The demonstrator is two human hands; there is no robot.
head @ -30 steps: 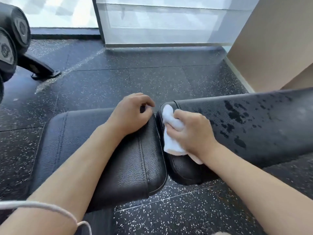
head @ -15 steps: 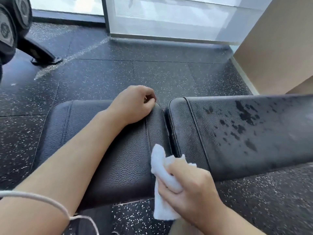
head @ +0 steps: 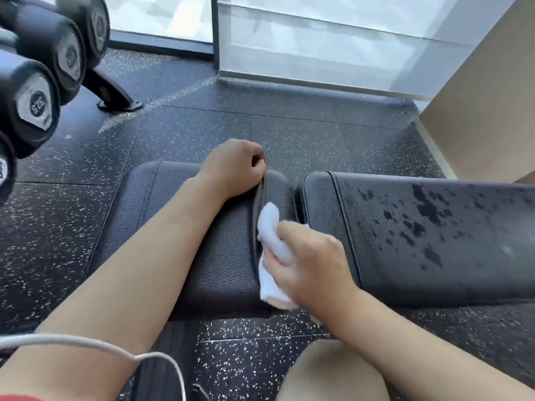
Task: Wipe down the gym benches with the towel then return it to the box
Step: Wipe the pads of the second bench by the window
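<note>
A black padded gym bench lies across the view: a seat pad (head: 225,256) at the left and a long back pad (head: 434,241) at the right, with a narrow gap between them. Dark wet spots speckle the back pad. My right hand (head: 312,261) grips a crumpled white towel (head: 272,241) and presses it on the seat pad's right edge, beside the gap. My left hand (head: 234,166) rests fisted on the far edge of the seat pad, fingers curled with nothing visible in them. The box is not in view.
Black dumbbells (head: 37,105) on a rack fill the upper left, with the rack foot (head: 115,96) on the speckled rubber floor. A glass wall (head: 333,47) runs along the back and a beige wall (head: 486,111) stands at the right. A white cable (head: 86,347) crosses my left arm. My knee (head: 333,371) is below.
My right hand has carried the towel from the back pad's end, down below the bench front, then up onto the seat pad's right edge. My left hand stayed put.
</note>
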